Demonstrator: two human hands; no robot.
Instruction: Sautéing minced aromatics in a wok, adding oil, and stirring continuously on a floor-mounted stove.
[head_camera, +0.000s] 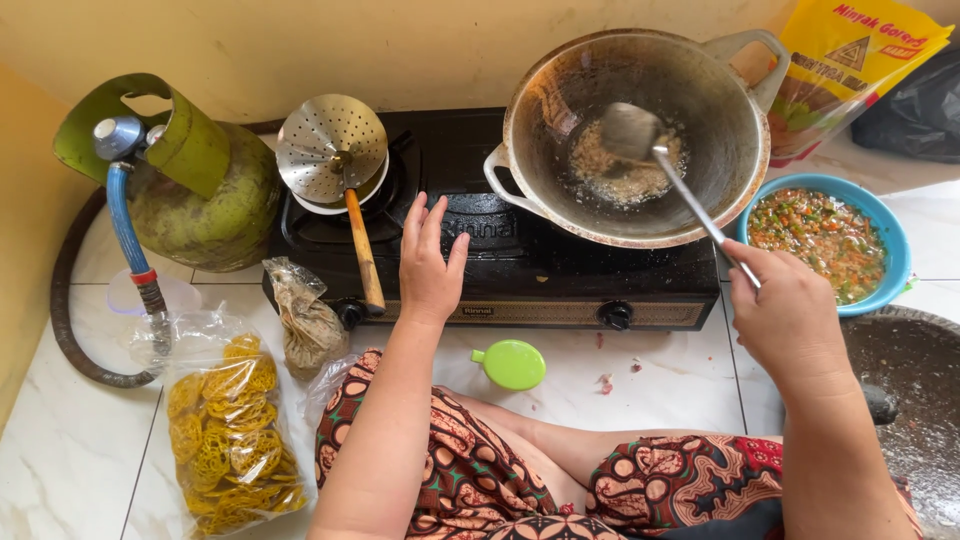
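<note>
My right hand (785, 305) grips the handle of a metal spatula (660, 160) whose blade rests in frying bits at the bottom of a worn wok (560, 90). The wok sits on the right burner of a black two-burner gas stove (520, 270). My left hand (430, 265) hovers open over the stove's front middle, fingers spread, holding nothing. A perforated metal skimmer (330, 145) with a wooden handle lies over a white bowl on the left burner.
A blue bowl (885, 225) of chopped chili mix stands right of the stove, a stone mortar (915, 390) below it. A yellow oil pouch (850, 60) leans at the back right. A green gas cylinder (190, 175), crackers bag (225, 430), small plastic bag (305, 320) and green lid (512, 364) lie on the tiled floor.
</note>
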